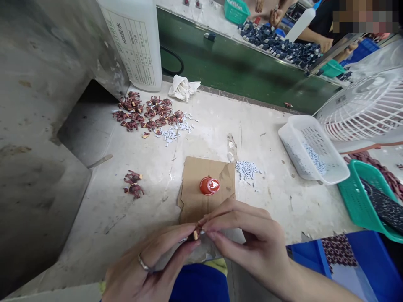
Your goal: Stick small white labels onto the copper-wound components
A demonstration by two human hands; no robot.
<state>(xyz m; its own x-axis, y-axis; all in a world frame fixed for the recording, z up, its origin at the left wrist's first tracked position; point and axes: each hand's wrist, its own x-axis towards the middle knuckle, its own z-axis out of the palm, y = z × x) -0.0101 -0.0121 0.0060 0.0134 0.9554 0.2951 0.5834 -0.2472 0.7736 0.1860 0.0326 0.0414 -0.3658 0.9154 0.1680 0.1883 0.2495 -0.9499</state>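
Observation:
My left hand (157,256), with a ring on one finger, pinches a small brown figurine (195,234) that has a yellowish part. My right hand (245,233) meets it from the other side, its fingertips closed on a tiny pale blue piece (202,232) against the figurine; the fingers hide most of both. Just beyond the hands, a red cap-like pot (206,186) with a glossy surface stands on a piece of cardboard (192,176). A pile of pale blue pieces (247,170) lies to the right of the cardboard. Two similar brown figurines (134,184) lie to the left.
More brown figurines (129,111) and pale pieces are at the back left, near a large white bottle (138,50) and a crumpled cloth (183,88). Right are a white basket (330,167), green basket (352,201), fan (368,105) and blue bin (374,260). Co-workers' hands (325,44) show beyond the green divider (220,71).

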